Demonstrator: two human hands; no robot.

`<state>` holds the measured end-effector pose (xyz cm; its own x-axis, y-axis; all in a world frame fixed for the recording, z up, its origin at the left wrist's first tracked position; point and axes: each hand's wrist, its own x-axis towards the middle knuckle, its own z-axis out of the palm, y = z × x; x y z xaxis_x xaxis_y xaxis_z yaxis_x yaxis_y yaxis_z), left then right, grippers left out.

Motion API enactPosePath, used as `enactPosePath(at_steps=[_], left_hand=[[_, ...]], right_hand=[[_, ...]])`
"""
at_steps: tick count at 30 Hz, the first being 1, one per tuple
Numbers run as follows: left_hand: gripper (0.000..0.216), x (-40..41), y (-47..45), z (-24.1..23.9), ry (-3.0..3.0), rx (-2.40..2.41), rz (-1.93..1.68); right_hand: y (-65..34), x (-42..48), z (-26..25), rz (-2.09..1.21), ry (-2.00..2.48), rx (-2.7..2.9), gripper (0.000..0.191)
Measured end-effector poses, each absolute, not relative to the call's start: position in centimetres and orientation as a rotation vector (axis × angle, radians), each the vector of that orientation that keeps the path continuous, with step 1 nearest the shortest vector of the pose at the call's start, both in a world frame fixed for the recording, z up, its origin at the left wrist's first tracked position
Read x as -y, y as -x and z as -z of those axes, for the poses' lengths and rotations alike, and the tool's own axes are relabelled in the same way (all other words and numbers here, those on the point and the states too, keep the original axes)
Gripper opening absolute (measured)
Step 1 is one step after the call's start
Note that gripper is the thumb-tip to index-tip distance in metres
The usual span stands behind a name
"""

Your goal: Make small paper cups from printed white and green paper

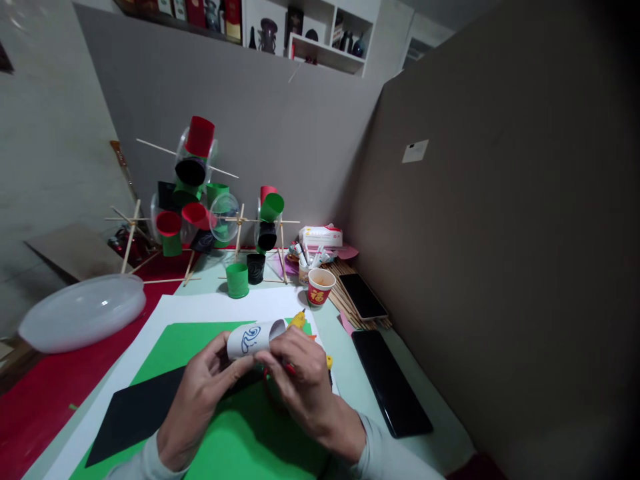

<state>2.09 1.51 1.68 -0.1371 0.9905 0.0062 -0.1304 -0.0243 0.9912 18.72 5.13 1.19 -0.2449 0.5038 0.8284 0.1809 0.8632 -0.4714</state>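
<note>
A white paper tube [250, 339] with a blue line drawing on its side lies sideways above the green sheet. My left hand [203, 383] grips its left end, thumb along the lower side. At the open right end, the bent fingers of my right hand [300, 367] pinch the tube's lower edge; their tips are partly hidden. Something red shows below and between the right fingers, too covered to name. Under both hands are a green sheet [260, 433] and a black sheet [135, 407], on top of a larger white sheet [185, 307].
Stick frames carry red, green and black paper tubes [200, 137] at the back. A green cup-like tube [237, 280], a black one [256, 268] and a paper cup [321, 288] stand before them. Two phones [391, 383] lie right, beside the partition [475, 233]. A yellow tool [299, 319] lies behind my right hand.
</note>
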Motion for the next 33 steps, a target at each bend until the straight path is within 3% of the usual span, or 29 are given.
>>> enactPosePath(at_steps=[9, 18, 26, 33], left_hand=[[0.052, -1.7, -1.5, -1.5, -0.881, -1.246, -1.344], [0.035, -2.4, -1.7, -1.6, -0.858, -1.245, -1.274], [0.058, -2.7, -0.8, -2.1, -0.770, -1.334, -1.401], [0.054, -2.6, -1.0, -1.5, -0.771, -1.324, -1.320]], right_hand=[[-19.0, -5.5, -1.5, -0.537, 0.651, 1.800, 0.027], [-18.8, -6.0, -1.2, -0.691, 0.786, 1.712, 0.027], [-20.3, -7.7, -2.0, -0.759, 0.966, 1.429, 0.031], [-19.9, -7.4, -2.1, -0.904, 0.931, 1.460, 0.036]])
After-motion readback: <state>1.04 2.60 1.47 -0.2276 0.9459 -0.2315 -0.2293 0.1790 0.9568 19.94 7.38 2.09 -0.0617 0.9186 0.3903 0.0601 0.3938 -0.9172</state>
